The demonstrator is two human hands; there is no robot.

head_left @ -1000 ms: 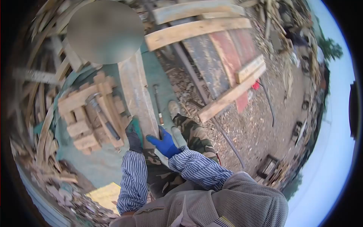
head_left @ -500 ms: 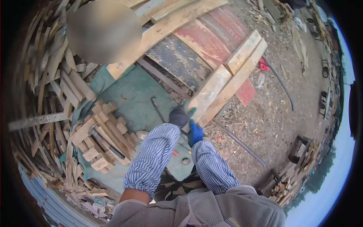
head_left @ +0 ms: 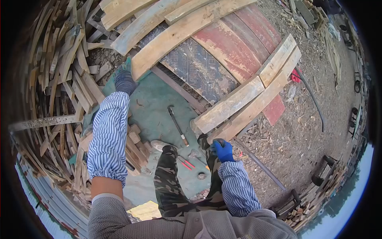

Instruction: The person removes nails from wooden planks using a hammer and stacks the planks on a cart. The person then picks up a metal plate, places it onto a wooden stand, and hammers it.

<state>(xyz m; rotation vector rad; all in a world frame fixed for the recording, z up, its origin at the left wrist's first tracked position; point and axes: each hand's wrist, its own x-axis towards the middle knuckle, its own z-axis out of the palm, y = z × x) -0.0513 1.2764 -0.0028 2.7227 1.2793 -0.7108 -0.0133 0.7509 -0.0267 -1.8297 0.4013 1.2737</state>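
Note:
My left hand (head_left: 125, 78), in a dark knitted glove with green fingertips, reaches far forward at the near end of a long wooden plank (head_left: 175, 40). Its fingers are stretched out against or just beside that end; exact contact is unclear. My right hand (head_left: 223, 150), in a blue glove, is curled closed by my knee, close to the lower end of a wooden board (head_left: 254, 109). Whatever lies inside its fingers is hidden. Against that board rests a shorter, paler board (head_left: 230, 104), with another wood piece (head_left: 277, 59) beyond it.
On the green sheet (head_left: 155, 99) lie a hammer-like tool (head_left: 178, 125), a red-handled tool (head_left: 186, 162) and a small round object (head_left: 201, 175). Stacked wood blocks (head_left: 135, 149) stand at left, before a heap of scrap wood (head_left: 55, 79). Red and dark panels (head_left: 199, 67) lie ahead. A metal pipe (head_left: 262, 165) lies at right.
My left hand has left the near ends of the boards and swung forward and left to the long plank. My right hand has come slightly back, its fingers now curled. The view has shifted.

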